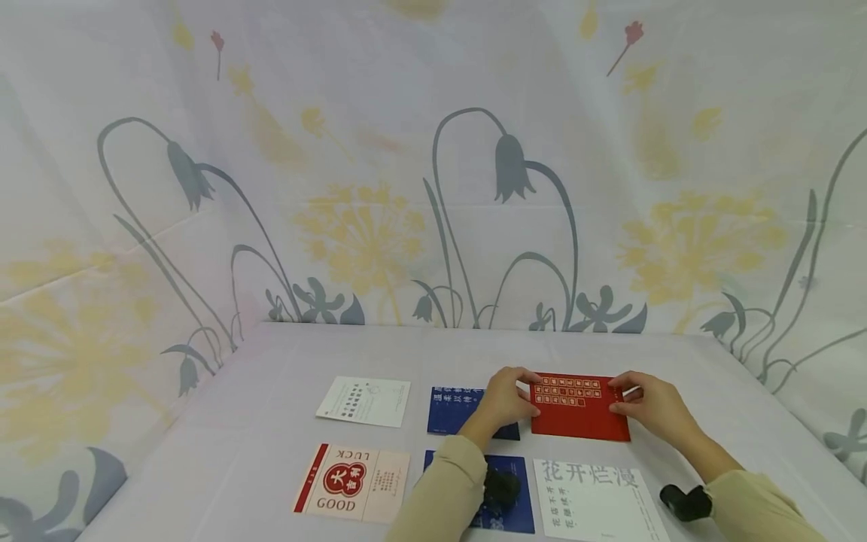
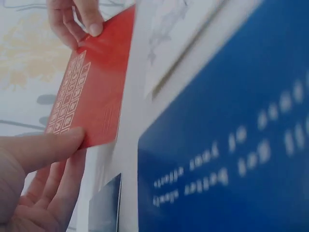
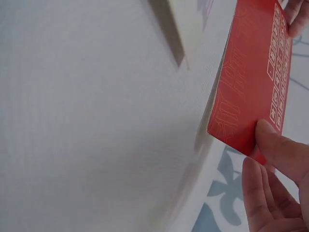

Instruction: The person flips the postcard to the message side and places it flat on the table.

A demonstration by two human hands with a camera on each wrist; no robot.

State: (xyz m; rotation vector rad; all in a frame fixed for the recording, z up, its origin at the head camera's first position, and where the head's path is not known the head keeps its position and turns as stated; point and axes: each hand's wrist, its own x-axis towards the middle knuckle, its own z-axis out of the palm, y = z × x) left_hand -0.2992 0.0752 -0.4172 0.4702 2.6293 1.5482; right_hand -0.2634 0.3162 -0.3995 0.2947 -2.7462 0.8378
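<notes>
A red card (image 1: 581, 410) with rows of gold boxed characters lies between my two hands at the back right of the table. My left hand (image 1: 504, 399) pinches its left edge, thumb on the printed face and fingers behind. At the opposite edge my right hand (image 1: 653, 406) pinches the card the same way, as the right wrist view shows with the thumb (image 3: 275, 142) on top. Close over the white surface, the red card (image 2: 104, 87) stands slightly tilted. Partly under my left wrist lies a blue card (image 1: 447, 410) with white writing.
Nearer me lie a second blue card (image 1: 521, 489), half covered by my left sleeve, and a white card (image 1: 596, 497) with grey characters. On the left are a white card (image 1: 366, 401) and a cream "GOOD LUCK" card (image 1: 386, 485). A flowered cloth (image 1: 379, 150) hangs behind the table.
</notes>
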